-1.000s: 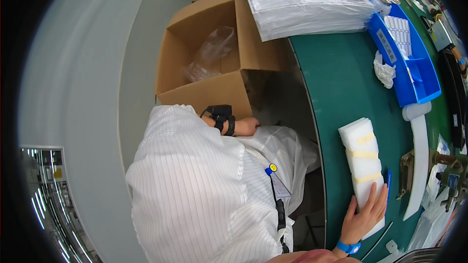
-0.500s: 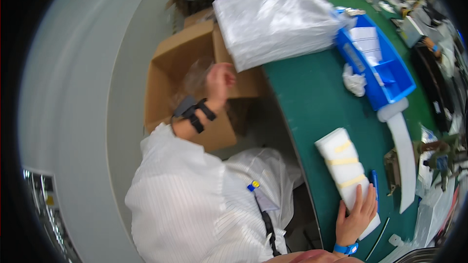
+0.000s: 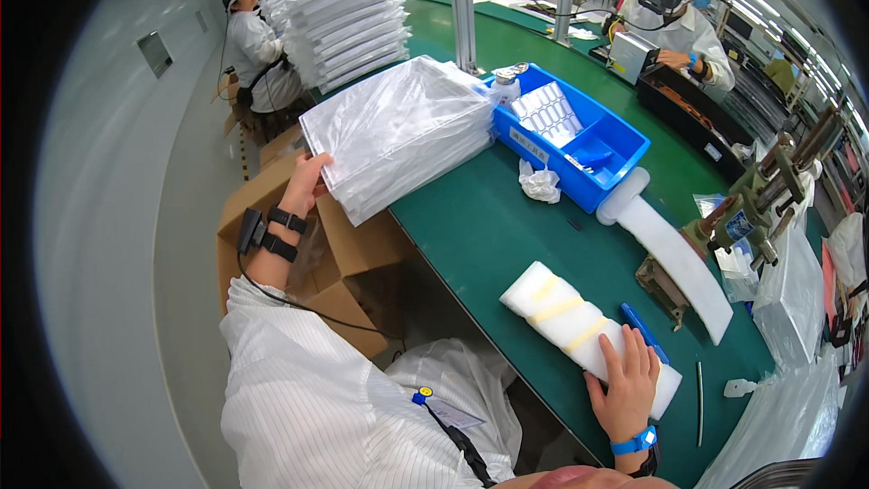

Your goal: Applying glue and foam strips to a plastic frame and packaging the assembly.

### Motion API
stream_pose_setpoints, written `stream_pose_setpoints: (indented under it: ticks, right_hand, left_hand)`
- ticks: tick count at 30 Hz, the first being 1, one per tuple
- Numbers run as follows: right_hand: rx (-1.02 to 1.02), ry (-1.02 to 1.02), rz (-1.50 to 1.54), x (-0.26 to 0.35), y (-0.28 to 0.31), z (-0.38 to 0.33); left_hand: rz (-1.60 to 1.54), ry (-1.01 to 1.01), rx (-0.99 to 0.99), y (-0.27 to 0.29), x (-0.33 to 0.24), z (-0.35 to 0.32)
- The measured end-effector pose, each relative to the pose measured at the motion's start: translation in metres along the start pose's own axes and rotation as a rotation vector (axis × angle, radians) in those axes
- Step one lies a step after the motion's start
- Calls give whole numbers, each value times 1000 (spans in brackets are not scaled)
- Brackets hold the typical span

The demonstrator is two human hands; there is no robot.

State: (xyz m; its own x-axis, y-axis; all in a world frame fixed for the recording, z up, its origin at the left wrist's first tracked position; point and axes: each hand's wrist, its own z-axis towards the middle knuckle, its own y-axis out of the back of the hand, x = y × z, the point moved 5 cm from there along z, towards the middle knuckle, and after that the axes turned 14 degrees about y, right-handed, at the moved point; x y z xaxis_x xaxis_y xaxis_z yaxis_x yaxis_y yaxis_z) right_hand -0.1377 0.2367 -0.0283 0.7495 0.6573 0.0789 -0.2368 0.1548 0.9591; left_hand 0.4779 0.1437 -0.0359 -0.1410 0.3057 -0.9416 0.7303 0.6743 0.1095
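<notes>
My left hand (image 3: 308,183) is at the near-left corner of a stack of flat packs in clear plastic bags (image 3: 398,131); its fingers are closed on the edge of a bagged pack. A black strapped device with a cable sits on that wrist. My right hand (image 3: 626,387) lies with fingers spread over the lower end of a white foam block (image 3: 563,319) banded with yellow tape. Just beyond those fingers is a blue pen-like tool (image 3: 644,330). The foam rests on the green tabletop (image 3: 471,235).
Under the bagged stack stands an open cardboard box (image 3: 348,312) with clear plastic inside. A blue divided bin (image 3: 579,149), crumpled white tissue (image 3: 539,183), a white foam strip (image 3: 679,254) and a green metal press (image 3: 738,217) stand along the bench. A taller white stack (image 3: 348,27) and co-workers are farther off.
My left hand has moved from above the cardboard box to the corner of the bagged stack. The view has tilted up, bringing co-workers into sight. My right hand stays on the foam.
</notes>
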Motion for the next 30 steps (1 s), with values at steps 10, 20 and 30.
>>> stream_pose_setpoints:
  ticks: [10, 20, 30]
  right_hand:
    - [-41, -4, 1, -2, 10, -6]
    - [-16, 7, 21, -4, -1, 4]
    - [-45, 17, 44, 6, 5, 3]
  left_hand:
    - [-65, 8, 60, 17, -16, 13]
    - [-306, 17, 198, 12, -11, 11]
    - [-476, 84, 410, 13, -17, 18]
